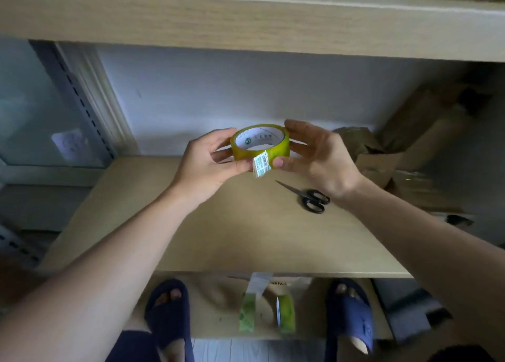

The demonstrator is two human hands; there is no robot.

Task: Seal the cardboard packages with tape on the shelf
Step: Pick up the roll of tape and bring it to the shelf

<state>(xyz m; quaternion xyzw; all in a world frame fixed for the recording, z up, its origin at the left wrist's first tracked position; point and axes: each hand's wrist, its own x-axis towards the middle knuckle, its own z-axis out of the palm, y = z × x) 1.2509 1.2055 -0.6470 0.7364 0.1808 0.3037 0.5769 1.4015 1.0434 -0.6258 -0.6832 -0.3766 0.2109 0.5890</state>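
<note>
You hold the tape roll (260, 145) above the shelf (246, 236), your left hand (211, 165) and right hand (318, 154) each pinching its rim. Scissors (306, 196) lie just right of the roll. Peel at the barcode label (261, 166) slowly, keeping the roll steady.

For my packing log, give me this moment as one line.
left hand: holds tape roll | right hand: holds same roll | scissors: on shelf | sealing: not started
</note>
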